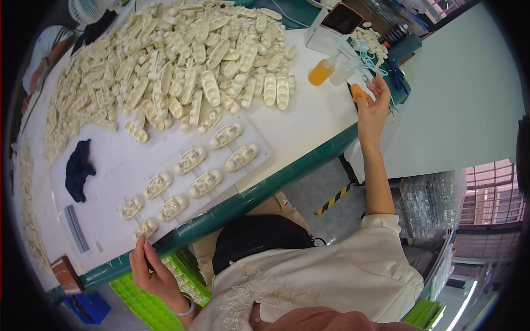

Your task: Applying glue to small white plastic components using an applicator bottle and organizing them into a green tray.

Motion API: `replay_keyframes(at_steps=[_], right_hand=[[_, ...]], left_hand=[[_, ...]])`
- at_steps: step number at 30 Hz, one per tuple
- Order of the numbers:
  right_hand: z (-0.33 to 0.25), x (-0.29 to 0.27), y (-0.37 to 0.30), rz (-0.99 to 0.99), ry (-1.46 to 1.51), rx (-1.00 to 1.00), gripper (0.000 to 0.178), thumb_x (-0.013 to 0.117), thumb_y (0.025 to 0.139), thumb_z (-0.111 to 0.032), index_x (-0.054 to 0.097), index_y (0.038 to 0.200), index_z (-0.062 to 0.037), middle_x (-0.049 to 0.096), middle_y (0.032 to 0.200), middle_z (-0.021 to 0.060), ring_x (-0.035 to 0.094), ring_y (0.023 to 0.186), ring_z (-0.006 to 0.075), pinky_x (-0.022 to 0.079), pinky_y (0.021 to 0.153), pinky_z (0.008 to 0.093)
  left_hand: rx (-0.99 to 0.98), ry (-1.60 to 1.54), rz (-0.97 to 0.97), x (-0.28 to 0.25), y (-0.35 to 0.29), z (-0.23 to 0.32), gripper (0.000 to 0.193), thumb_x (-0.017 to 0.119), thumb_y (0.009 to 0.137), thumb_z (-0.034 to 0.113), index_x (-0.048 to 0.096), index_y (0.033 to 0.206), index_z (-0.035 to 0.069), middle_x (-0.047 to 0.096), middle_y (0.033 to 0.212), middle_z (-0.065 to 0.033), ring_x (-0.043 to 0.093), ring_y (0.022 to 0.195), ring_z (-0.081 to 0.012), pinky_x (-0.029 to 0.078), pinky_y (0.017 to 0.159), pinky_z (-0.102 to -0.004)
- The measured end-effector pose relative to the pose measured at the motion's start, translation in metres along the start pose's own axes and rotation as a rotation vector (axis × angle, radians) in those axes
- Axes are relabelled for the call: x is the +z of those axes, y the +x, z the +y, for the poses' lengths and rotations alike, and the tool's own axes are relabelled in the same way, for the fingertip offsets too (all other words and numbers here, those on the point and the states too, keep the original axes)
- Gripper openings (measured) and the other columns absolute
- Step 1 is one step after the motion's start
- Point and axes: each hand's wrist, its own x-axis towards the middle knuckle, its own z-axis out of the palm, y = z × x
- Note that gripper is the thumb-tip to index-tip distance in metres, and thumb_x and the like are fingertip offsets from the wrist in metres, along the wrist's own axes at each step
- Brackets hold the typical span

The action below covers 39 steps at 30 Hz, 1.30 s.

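Observation:
My left hand (pixel 153 273) is at the table's near edge, fingers stretched out. Its fingertips reach the nearest cream pod-shaped piece (pixel 147 227), and I cannot tell whether they press on it. This piece ends one of two rows of similar pieces (pixel 207 183) with shiny round spots, set on a pale flat plate (pixel 258 132). Out to the right, my right hand (pixel 374 110) is raised at the table's corner with its fingers apart. Something orange (pixel 359 92) covers or lies against its thumb side. Near it stand a bottle of orange liquid (pixel 321 73) and a clear bottle (pixel 342 73).
A large heap of loose cream pieces (pixel 165 66) covers the far table. A dark blue cloth (pixel 80 171) and a grey strip (pixel 76 229) lie left. A phone (pixel 342 19), blue-handled pliers (pixel 398 77) and cords are far right. Green trays (pixel 138 298) sit below the padded edge (pixel 221 218).

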Motion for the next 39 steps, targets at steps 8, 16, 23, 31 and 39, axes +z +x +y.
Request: replay_keyframes(at_steps=[8, 16, 23, 31, 39], right_hand=[[0.084, 0.014, 0.057, -0.394, -0.160, 0.196, 0.074, 0.065, 0.077, -0.018, 0.023, 0.135, 0.0029, 0.033, 0.136, 0.0200, 0.035, 0.126, 0.0252, 0.031, 0.101, 0.0315], [0.124, -0.026, 0.106, -0.339, 0.341, 0.077, 0.046, 0.058, 0.086, -0.015, 0.041, 0.125, 0.0007, 0.051, 0.120, 0.0112, 0.049, 0.111, 0.0235, 0.043, 0.092, 0.0344], [-0.038, -0.021, -0.002, -0.515, 0.662, 0.184, 0.073, 0.066, 0.077, -0.040, 0.034, 0.127, 0.0018, 0.052, 0.104, 0.0159, 0.052, 0.078, 0.0145, 0.045, 0.062, 0.0227], [-0.114, 0.077, -0.098, -0.830, 1.524, 0.894, 0.057, 0.065, 0.077, -0.028, 0.040, 0.118, 0.0012, 0.041, 0.080, 0.0072, 0.036, 0.063, 0.0111, 0.025, 0.045, 0.0214], [-0.140, 0.113, -0.148, -0.749, 1.260, 0.456, 0.049, 0.062, 0.078, -0.029, 0.044, 0.109, 0.0028, 0.046, 0.094, 0.0160, 0.050, 0.081, 0.0184, 0.041, 0.052, 0.0229]], left_hand=[[-0.031, 0.114, 0.035, -0.004, -0.002, 0.023, 0.017, 0.056, 0.081, -0.006, 0.064, 0.095, -0.002, 0.051, 0.066, -0.0068, 0.043, 0.054, -0.0138, 0.032, 0.048, -0.0256], [-0.076, 0.180, 0.175, -0.028, 0.005, 0.014, 0.016, 0.060, 0.078, -0.006, 0.064, 0.093, -0.002, 0.059, 0.072, -0.0092, 0.050, 0.057, -0.0126, 0.038, 0.050, -0.0220], [0.000, 0.387, 0.484, -0.040, 0.020, -0.054, 0.014, 0.061, 0.081, 0.000, 0.066, 0.095, 0.001, 0.059, 0.071, -0.0059, 0.048, 0.055, -0.0087, 0.037, 0.048, -0.0208], [0.004, 0.304, 0.499, -0.004, 0.037, -0.093, 0.012, 0.063, 0.080, 0.003, 0.067, 0.091, 0.004, 0.051, 0.061, -0.0008, 0.038, 0.047, -0.0082, 0.031, 0.042, -0.0227], [-0.031, 0.219, 0.491, -0.006, 0.031, -0.097, 0.014, 0.064, 0.078, 0.002, 0.067, 0.092, 0.005, 0.051, 0.060, -0.0007, 0.036, 0.045, -0.0073, 0.029, 0.041, -0.0218]])
